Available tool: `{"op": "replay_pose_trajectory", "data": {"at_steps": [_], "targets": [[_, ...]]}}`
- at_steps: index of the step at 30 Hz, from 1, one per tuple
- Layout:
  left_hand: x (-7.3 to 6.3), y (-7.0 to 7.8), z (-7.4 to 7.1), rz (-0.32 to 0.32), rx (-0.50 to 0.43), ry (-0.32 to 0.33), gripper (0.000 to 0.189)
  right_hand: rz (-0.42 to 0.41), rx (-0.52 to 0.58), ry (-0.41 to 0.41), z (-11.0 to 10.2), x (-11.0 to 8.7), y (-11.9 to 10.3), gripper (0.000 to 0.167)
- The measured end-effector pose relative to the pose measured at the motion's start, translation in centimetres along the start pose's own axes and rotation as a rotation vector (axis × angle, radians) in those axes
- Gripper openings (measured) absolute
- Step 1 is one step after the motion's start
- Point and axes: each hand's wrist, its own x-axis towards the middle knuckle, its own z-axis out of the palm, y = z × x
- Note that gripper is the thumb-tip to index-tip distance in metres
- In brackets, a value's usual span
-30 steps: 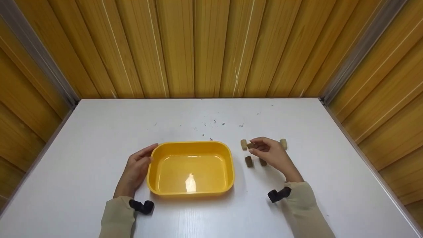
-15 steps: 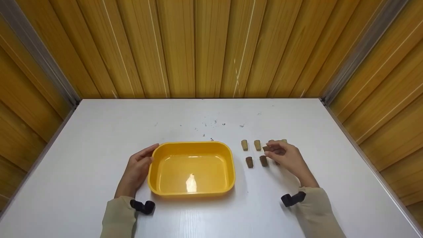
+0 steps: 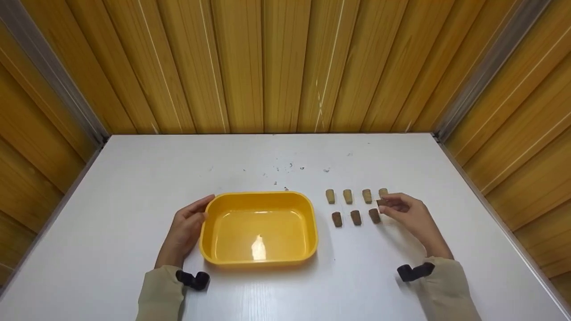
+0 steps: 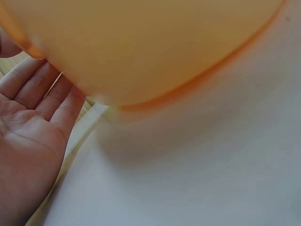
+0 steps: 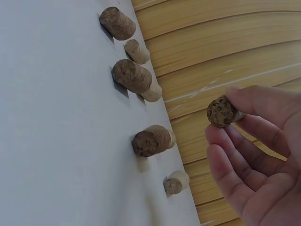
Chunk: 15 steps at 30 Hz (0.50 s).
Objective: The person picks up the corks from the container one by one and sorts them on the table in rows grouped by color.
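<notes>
In the head view my left hand (image 3: 186,229) rests against the left end of a yellow plastic basin (image 3: 258,262). The left wrist view shows its fingers (image 4: 35,89) nearly straight, tips touching the basin's outer wall (image 4: 155,52). My right hand (image 3: 412,218) pinches a brown cork stopper (image 5: 221,112) between thumb and fingertips, raised off the table. Below and left of that hand lie three dark brown corks (image 3: 355,217) in a front row. Behind them is a row of several paler corks (image 3: 347,196); the right hand partly covers the rightmost one (image 3: 383,192).
A white table (image 3: 156,169) carries everything. Small dark specks (image 3: 290,166) dot its surface behind the basin. Wood-patterned panels (image 3: 285,67) stand along the back and both sides. Each wrist wears a black camera (image 3: 192,280).
My right hand has moved rightward along the cork rows, still pinching a cork, which brings more of the lying corks into sight. The left hand and the basin stay in place.
</notes>
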Motion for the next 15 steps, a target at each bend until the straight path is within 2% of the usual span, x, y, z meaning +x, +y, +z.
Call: {"op": "replay_pose_trajectory", "data": {"at_steps": [15], "targets": [[-0.1,0.0,0.0,0.001,-0.003,0.000,0.053,0.085,-0.030,-0.054,-2.3,-0.2,3.5,0.053]]}}
